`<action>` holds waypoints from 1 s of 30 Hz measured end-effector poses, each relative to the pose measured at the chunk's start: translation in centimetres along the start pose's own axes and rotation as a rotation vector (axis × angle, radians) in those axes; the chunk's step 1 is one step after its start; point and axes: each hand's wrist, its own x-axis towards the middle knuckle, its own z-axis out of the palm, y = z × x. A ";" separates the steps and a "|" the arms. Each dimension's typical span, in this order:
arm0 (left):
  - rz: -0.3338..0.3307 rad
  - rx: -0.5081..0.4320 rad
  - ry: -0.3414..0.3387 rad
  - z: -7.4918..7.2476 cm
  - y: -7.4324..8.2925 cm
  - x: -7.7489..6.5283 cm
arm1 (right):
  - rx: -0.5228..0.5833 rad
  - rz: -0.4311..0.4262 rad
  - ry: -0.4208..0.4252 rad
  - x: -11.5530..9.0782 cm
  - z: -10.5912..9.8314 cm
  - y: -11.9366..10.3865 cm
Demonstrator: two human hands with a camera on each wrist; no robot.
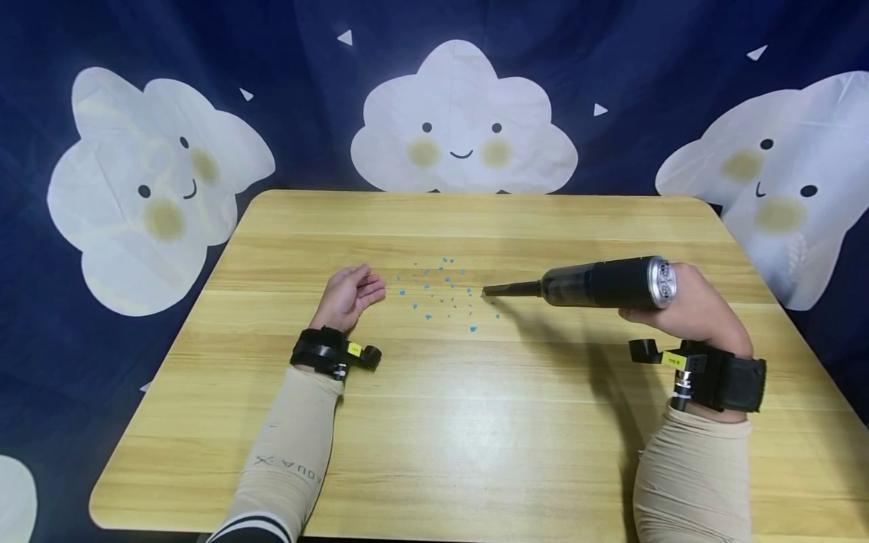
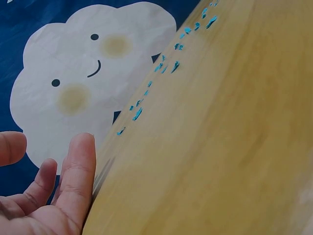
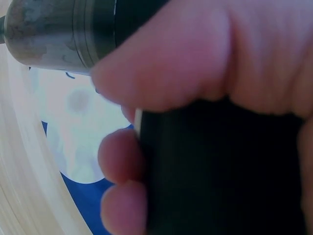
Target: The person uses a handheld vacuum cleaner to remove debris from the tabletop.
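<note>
My right hand [image 1: 699,305] grips a black handheld vacuum cleaner [image 1: 621,283] with a clear dust chamber and a narrow black nozzle [image 1: 512,289]. The nozzle's tip points left, at the right edge of some scattered blue scraps [image 1: 448,280]. In the right wrist view, the thumb and fingers [image 3: 122,156] wrap round the black handle [image 3: 220,166]. My left hand [image 1: 346,296] lies left of the scraps, its fingers loosely bent and holding nothing. From the left wrist, the blue scraps [image 2: 176,66] appear beyond the fingertips on the wood.
The wood-grain table [image 1: 434,452] has rounded corners. Behind it hangs a dark blue cloth [image 1: 299,45] printed with white smiling clouds [image 1: 468,98]. Both wrists wear black straps with small cameras, the left strap [image 1: 319,348] and the right strap [image 1: 720,377].
</note>
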 end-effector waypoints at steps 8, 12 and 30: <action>-0.003 0.010 0.001 0.1 0.0 0.1 | 0.004 -0.004 -0.007 0.0 0.1 -0.1; -0.002 0.006 0.000 0.1 0.0 0.0 | -0.004 -0.014 -0.006 0.0 0.1 -0.2; -0.009 -0.004 -0.001 0.1 0.0 -0.1 | -0.007 -0.023 -0.003 0.0 0.1 -0.2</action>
